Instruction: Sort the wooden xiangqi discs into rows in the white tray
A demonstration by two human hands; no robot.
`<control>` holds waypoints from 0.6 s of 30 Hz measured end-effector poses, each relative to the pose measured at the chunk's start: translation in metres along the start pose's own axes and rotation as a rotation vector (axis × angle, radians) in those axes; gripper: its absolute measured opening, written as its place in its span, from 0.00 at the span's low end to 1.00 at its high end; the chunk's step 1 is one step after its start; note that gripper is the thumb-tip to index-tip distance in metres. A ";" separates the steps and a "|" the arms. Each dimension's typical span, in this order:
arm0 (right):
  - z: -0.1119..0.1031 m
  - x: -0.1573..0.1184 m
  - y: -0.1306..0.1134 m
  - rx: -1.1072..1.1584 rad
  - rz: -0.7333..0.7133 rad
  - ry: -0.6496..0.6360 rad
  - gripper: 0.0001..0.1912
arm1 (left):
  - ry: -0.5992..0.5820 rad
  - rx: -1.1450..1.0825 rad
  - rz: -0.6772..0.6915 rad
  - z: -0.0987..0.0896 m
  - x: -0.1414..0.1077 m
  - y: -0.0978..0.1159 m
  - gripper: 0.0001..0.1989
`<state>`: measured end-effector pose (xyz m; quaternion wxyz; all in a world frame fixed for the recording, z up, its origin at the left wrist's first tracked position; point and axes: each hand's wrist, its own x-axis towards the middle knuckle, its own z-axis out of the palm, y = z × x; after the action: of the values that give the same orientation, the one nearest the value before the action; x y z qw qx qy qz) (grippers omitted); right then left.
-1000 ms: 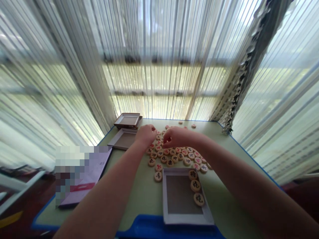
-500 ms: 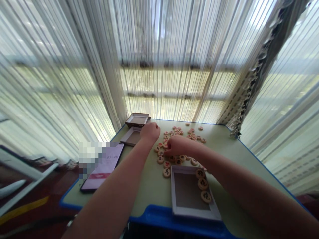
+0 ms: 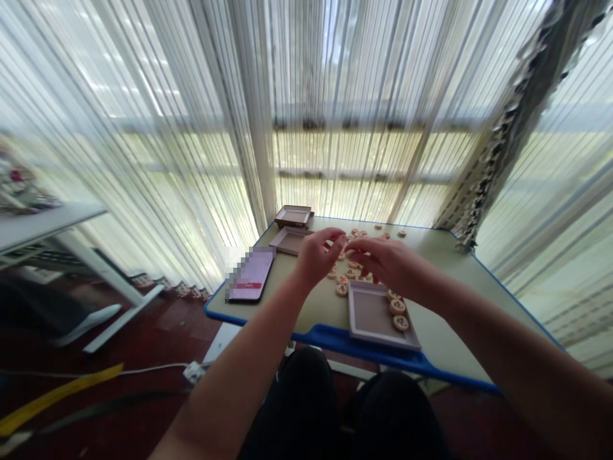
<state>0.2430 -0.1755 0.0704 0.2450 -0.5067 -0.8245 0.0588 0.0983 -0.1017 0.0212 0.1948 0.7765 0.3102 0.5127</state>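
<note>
My left hand (image 3: 320, 257) and my right hand (image 3: 389, 262) meet over a scatter of round wooden xiangqi pieces (image 3: 341, 289), fingertips almost touching. The left thumb and fingers are pinched together; whatever lies between them is too small to make out. On the right, my fingers bend downward and close at the tips, and their contents are hidden. Below the right hand sits a shallow box tray (image 3: 353, 313), with xiangqi pieces (image 3: 398, 307) lined up along its right side. Behind the left hand is another shallow open tray (image 3: 287, 239).
A stacked box part (image 3: 293, 216) stands at the table's back left corner. A phone (image 3: 251, 275) lies along the left side. The blue table edge (image 3: 330, 337) runs in front of my knees. Sheer curtains hang behind, and a white desk (image 3: 52, 220) stands left.
My left hand has moved toward the right hand, and the right has lifted off the pieces to meet it. The camera view has tilted down and turned left, bringing my knees into sight.
</note>
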 end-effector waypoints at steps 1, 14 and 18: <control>0.002 -0.013 0.000 0.051 0.001 0.069 0.16 | -0.025 -0.047 0.024 0.003 -0.007 0.004 0.13; 0.060 -0.105 0.051 0.690 0.299 0.501 0.13 | -0.299 -0.004 0.309 0.032 -0.048 0.037 0.13; 0.058 -0.105 0.050 0.704 0.279 0.456 0.13 | -0.447 -0.017 0.364 0.043 -0.040 0.039 0.14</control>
<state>0.2948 -0.2336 -0.0335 0.5680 -0.4990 -0.6027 0.2554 0.1369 -0.1566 0.0014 0.1695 0.9115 0.1106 0.3581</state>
